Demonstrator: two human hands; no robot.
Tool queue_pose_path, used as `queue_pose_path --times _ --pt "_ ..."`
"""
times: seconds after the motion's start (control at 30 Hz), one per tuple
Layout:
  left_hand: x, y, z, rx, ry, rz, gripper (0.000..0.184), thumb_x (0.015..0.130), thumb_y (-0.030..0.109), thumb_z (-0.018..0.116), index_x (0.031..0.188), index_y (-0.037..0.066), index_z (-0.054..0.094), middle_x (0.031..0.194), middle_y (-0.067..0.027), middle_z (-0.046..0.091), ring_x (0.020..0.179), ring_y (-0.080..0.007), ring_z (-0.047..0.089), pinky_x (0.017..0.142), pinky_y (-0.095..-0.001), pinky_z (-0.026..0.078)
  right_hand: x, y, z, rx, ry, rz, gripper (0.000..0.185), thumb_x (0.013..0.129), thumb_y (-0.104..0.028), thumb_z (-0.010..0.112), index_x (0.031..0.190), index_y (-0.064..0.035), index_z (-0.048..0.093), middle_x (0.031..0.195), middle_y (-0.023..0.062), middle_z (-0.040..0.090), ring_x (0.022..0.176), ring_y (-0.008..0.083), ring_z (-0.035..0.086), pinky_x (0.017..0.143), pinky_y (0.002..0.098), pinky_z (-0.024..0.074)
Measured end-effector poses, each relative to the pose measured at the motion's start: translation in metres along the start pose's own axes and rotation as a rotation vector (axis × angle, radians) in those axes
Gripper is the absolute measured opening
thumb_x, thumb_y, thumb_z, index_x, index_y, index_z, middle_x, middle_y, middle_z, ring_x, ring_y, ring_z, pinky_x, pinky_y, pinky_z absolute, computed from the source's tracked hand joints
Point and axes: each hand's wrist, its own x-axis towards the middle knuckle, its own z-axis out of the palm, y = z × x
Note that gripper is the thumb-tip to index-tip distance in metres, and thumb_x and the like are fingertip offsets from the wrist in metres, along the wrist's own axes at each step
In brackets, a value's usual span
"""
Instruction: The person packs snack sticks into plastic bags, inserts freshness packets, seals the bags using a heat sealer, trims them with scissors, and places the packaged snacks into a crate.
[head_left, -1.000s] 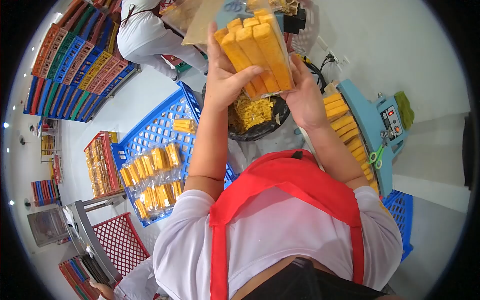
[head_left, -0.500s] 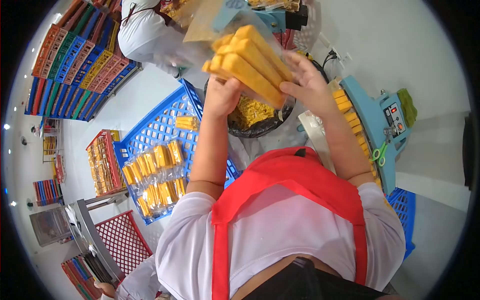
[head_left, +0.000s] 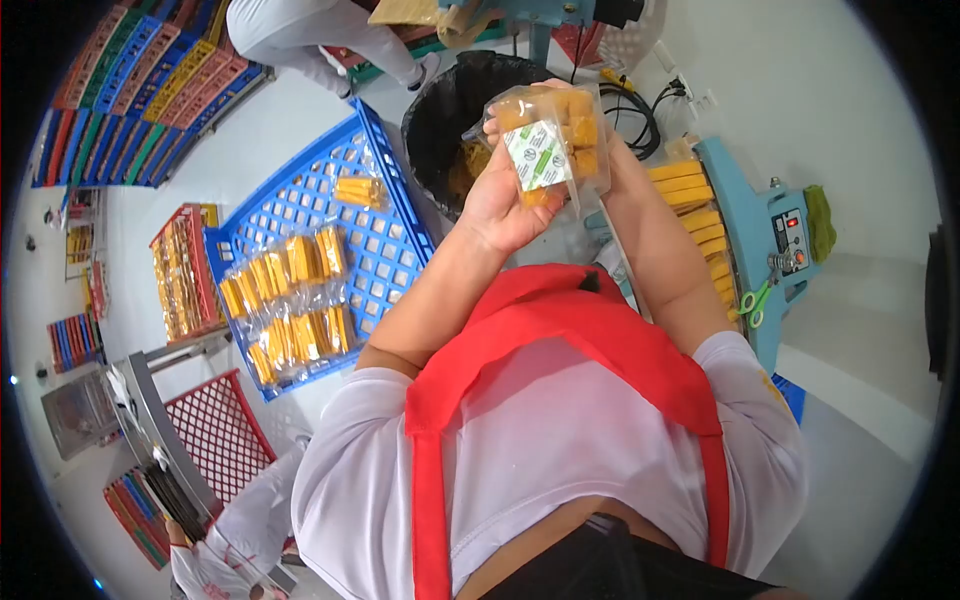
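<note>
A clear plastic bag of yellow sticks [head_left: 582, 132] is held up in front of me, its stick ends facing the camera. Against those ends, inside the clear plastic, lies a white and green printed sachet [head_left: 538, 156]. My left hand [head_left: 508, 205] is closed around the bag's left and lower side. On the far right side, my right hand [head_left: 620, 160] grips the same bag; most of its fingers are hidden behind it. Below and beyond the bag stands a bin lined with black plastic [head_left: 432, 125], with yellow scraps [head_left: 468, 165] inside.
To the left, a blue crate [head_left: 385, 265] bears several packed bags of yellow sticks [head_left: 300, 260]. On the right is a blue-green machine [head_left: 745, 215] with green scissors [head_left: 755, 303] and rows of yellow sticks [head_left: 690, 190]. A person in white [head_left: 300, 35] stands at the top left.
The bag has turned from lying lengthwise to showing its stick ends and the sachet. Both hands have shifted around it. The person at the top has moved.
</note>
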Motion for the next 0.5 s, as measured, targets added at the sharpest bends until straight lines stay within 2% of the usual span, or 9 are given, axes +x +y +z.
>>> queue_pose_path --times 0.03,0.07,0.1,0.17,0.2,0.27,0.37,0.43,0.5 --pt "-0.003 0.004 -0.006 -0.014 0.02 -0.048 0.042 0.09 0.024 0.029 0.121 -0.003 0.033 0.121 -0.0255 0.037 0.11 -0.0393 0.04 0.086 -0.0428 0.043 -0.001 0.007 -0.004 0.006 -0.001 0.017 0.034 0.083 -0.023 0.04 0.099 0.0046 0.053 0.09 0.0138 0.06 0.082 0.0225 0.059 0.069 0.0339 0.0497" --pt "-0.004 0.0 -0.005 0.038 0.086 0.054 0.042 0.09 0.024 0.029 0.121 -0.004 0.033 0.121 -0.0252 0.038 0.109 -0.0394 0.041 0.085 -0.042 0.045 -0.006 0.012 0.006 0.023 0.066 -0.011 0.033 0.083 -0.021 0.041 0.098 0.0045 0.054 0.089 0.0139 0.06 0.082 0.0227 0.059 0.068 0.0341 0.0502" --pt "-0.004 0.0 -0.003 0.032 0.089 0.065 0.042 0.09 0.024 0.029 0.121 -0.004 0.033 0.121 -0.0252 0.038 0.109 -0.0394 0.041 0.085 -0.042 0.045 -0.009 0.015 0.013 0.038 0.133 -0.04 0.031 0.083 -0.02 0.041 0.097 0.0045 0.054 0.089 0.0139 0.06 0.081 0.0229 0.059 0.067 0.0344 0.0507" --pt "-0.006 0.001 -0.002 0.173 0.347 0.054 0.041 0.088 0.042 0.029 0.112 0.012 0.045 0.106 -0.004 0.054 0.093 -0.0212 0.055 0.069 -0.0333 0.051 -0.007 0.019 0.011 0.058 0.139 -0.015 0.031 0.083 -0.02 0.042 0.098 0.0051 0.054 0.09 0.0142 0.06 0.08 0.0229 0.059 0.067 0.0343 0.0506" --pt "-0.008 0.003 -0.006 0.165 0.352 0.064 0.041 0.088 0.042 0.029 0.112 0.012 0.045 0.106 -0.004 0.054 0.093 -0.0212 0.055 0.069 -0.0333 0.051 -0.001 0.02 0.001 0.043 0.094 0.022 0.032 0.083 -0.022 0.041 0.097 0.0045 0.054 0.09 0.0141 0.06 0.079 0.0223 0.059 0.067 0.0338 0.0504" --pt "-0.014 0.01 -0.016 0.073 0.204 0.044 0.038 0.089 0.035 0.032 0.111 0.009 0.046 0.106 -0.0066 0.055 0.093 -0.022 0.055 0.075 -0.0343 0.049 0.009 0.019 -0.012 0.035 0.048 0.073 0.034 0.083 -0.023 0.04 0.097 0.0039 0.054 0.089 0.0141 0.06 0.077 0.0217 0.06 0.066 0.0333 0.0501" --pt "-0.018 0.009 0.0 0.135 0.324 0.134 0.033 0.089 0.028 0.034 0.11 0.005 0.047 0.107 -0.0085 0.054 0.094 -0.0228 0.055 0.079 -0.0355 0.047 0.019 0.014 -0.012 0.198 -0.022 0.22 0.037 0.082 -0.029 0.039 0.095 0.0021 0.054 0.088 0.0136 0.06 0.075 0.0213 0.059 0.066 0.0324 0.0492" --pt "-0.022 0.009 0.002 0.166 0.278 0.196 0.031 0.088 0.023 0.036 0.11 0.004 0.048 0.107 -0.0092 0.054 0.094 -0.0235 0.055 0.081 -0.0365 0.046 0.021 0.013 0.006 0.098 0.159 0.265 0.038 0.081 -0.032 0.037 0.092 0.0005 0.055 0.087 0.0129 0.06 0.073 0.0216 0.059 0.066 0.0319 0.0483" --pt "-0.025 0.015 -0.001 0.118 0.293 0.158 0.033 0.088 0.026 0.036 0.11 0.005 0.048 0.107 -0.0098 0.054 0.095 -0.0237 0.054 0.08 -0.0381 0.046 0.028 0.017 0.002 0.107 0.128 0.303 0.039 0.08 -0.033 0.039 0.092 0.0006 0.055 0.087 0.013 0.06 0.073 0.022 0.059 0.066 0.0321 0.0481"
